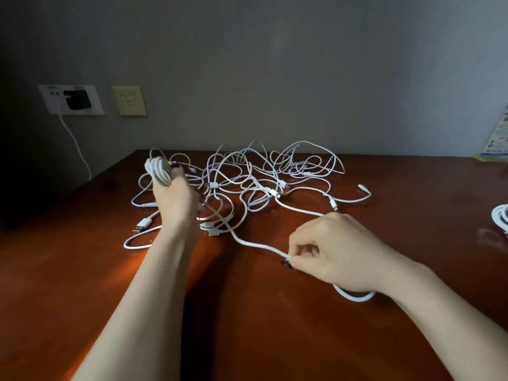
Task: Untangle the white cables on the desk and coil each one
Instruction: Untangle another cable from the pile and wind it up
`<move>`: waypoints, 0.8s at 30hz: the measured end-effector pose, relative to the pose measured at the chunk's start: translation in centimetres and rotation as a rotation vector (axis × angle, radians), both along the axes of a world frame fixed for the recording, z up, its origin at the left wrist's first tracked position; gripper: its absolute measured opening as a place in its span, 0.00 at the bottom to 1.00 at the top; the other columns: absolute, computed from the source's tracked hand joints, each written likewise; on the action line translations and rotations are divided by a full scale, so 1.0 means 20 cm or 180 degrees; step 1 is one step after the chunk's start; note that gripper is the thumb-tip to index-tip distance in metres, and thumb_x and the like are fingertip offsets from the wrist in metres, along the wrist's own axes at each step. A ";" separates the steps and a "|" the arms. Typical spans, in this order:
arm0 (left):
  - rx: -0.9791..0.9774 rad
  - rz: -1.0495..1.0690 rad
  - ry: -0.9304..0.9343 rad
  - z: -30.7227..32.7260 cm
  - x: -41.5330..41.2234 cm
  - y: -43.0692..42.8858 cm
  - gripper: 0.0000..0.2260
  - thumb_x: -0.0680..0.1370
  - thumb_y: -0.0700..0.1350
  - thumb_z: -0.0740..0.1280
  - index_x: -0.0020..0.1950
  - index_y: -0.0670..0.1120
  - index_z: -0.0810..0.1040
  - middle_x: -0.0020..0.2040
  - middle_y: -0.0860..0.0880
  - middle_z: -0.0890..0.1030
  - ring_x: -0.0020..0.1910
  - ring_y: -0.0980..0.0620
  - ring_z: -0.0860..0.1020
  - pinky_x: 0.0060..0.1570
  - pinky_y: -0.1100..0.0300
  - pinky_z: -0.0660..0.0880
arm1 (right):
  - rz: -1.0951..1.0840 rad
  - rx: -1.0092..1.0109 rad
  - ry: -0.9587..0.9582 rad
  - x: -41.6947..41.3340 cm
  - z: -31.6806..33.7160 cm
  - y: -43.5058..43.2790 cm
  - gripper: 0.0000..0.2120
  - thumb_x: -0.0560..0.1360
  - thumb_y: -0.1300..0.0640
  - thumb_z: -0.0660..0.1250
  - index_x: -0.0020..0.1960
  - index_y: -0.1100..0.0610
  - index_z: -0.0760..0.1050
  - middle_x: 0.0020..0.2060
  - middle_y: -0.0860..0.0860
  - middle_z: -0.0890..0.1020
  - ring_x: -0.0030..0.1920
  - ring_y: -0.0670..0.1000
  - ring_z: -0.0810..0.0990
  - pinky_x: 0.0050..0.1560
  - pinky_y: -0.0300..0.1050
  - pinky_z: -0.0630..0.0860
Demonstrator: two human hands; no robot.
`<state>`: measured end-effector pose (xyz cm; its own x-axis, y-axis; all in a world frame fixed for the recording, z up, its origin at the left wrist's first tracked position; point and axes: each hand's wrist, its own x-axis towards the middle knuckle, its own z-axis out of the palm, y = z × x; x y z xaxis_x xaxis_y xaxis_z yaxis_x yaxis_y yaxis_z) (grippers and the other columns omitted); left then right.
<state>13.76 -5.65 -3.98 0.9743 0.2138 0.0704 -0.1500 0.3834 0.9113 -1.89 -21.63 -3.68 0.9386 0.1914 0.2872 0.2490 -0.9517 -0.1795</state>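
A tangle of white cables (261, 174) sprawls across the far middle of the brown desk (247, 325). My left hand (176, 199) is raised over the tangle's left side, with several turns of white cable coil (159, 171) wound around its fingers. From that hand a white cable strand (247, 242) runs down and right across the desk to my right hand (332, 257), which pinches it between thumb and fingertips. The strand passes under my right palm and loops out below the wrist.
A coiled white cable (501, 218) lies at the desk's right edge. On the wall at left are a white socket plate (71, 99) with a black plug and hanging cord, and a yellow plate (129, 101). Printed paper (497, 138) leans at far right.
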 end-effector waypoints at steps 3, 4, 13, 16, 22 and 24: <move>-0.0695 -0.0075 0.0055 0.07 -0.02 0.01 0.03 0.81 0.42 0.59 0.48 0.46 0.70 0.37 0.50 0.70 0.32 0.55 0.71 0.33 0.59 0.73 | -0.0681 0.0041 0.0347 0.00 0.03 -0.05 0.11 0.71 0.51 0.69 0.31 0.51 0.74 0.25 0.44 0.76 0.31 0.44 0.74 0.33 0.35 0.64; -0.0865 -0.0163 0.0028 0.09 -0.03 0.02 0.05 0.81 0.42 0.59 0.45 0.46 0.69 0.36 0.50 0.70 0.30 0.55 0.71 0.32 0.60 0.73 | -0.0836 0.0134 0.0433 0.00 0.03 -0.06 0.12 0.72 0.51 0.69 0.31 0.51 0.73 0.25 0.44 0.76 0.30 0.43 0.74 0.33 0.36 0.64; -0.1144 -0.1377 -0.0080 0.10 -0.10 -0.05 0.12 0.81 0.43 0.59 0.38 0.47 0.68 0.29 0.52 0.70 0.25 0.56 0.70 0.26 0.65 0.69 | -0.0416 0.1113 0.1123 0.02 0.00 -0.04 0.08 0.69 0.43 0.71 0.43 0.46 0.79 0.33 0.44 0.81 0.31 0.39 0.74 0.40 0.38 0.71; -0.0974 -0.1645 -0.0191 0.09 -0.15 -0.11 0.13 0.81 0.41 0.59 0.36 0.47 0.67 0.27 0.52 0.70 0.24 0.56 0.68 0.26 0.65 0.68 | -0.0190 0.1586 0.1228 0.02 -0.01 0.01 0.16 0.70 0.45 0.71 0.56 0.47 0.77 0.39 0.44 0.83 0.38 0.38 0.79 0.44 0.34 0.72; -0.0993 -0.1809 -0.0005 0.08 -0.17 -0.13 0.10 0.81 0.41 0.60 0.39 0.45 0.70 0.32 0.48 0.70 0.28 0.54 0.69 0.29 0.58 0.77 | -0.0332 0.1996 0.0918 0.03 -0.01 0.06 0.10 0.76 0.61 0.61 0.53 0.49 0.75 0.32 0.47 0.81 0.27 0.47 0.77 0.34 0.44 0.74; -0.1245 -0.1862 0.0183 0.08 -0.14 -0.11 0.10 0.81 0.42 0.61 0.40 0.44 0.69 0.31 0.48 0.70 0.28 0.54 0.68 0.34 0.53 0.81 | -0.0517 0.1940 0.0596 0.04 -0.02 0.03 0.11 0.77 0.61 0.60 0.48 0.48 0.77 0.28 0.47 0.78 0.25 0.46 0.71 0.29 0.41 0.70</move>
<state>10.94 -7.79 -2.44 0.9370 -0.3471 0.0403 0.2250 0.6874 0.6905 -1.06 -20.95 -4.02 0.9864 -0.1023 0.1285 0.0230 -0.6887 -0.7247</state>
